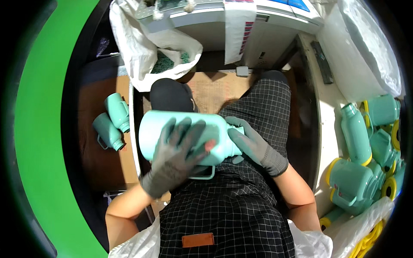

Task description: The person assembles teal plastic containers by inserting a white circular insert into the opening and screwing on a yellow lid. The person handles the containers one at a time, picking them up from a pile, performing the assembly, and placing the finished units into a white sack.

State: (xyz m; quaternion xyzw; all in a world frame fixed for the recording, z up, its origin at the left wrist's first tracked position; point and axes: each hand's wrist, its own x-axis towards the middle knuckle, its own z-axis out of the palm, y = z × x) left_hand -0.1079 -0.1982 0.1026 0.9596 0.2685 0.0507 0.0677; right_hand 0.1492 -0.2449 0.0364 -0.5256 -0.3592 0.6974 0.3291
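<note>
A mint-green jug (pixel 217 131) lies on its side across my lap, base to the left and narrow neck to the right. Its loop handle (pixel 208 175) hangs toward my body. Over the top of the jug's body my left hand (pixel 178 148), in a grey glove, rests with fingers spread and slightly blurred; the thumb's tip is bare. At the neck, my gloved right hand (pixel 254 144) is closed around the mouth end. The underside of the jug and some right fingertips are hidden.
Two green jugs (pixel 112 129) lie in a cardboard box at left. Several green jugs with yellow bases (pixel 355 133) are piled on the right, near yellow rings (pixel 365 241) in a clear bag. A white sack (pixel 137 56) with green bits stands ahead, beside a grey machine (pixel 198 30).
</note>
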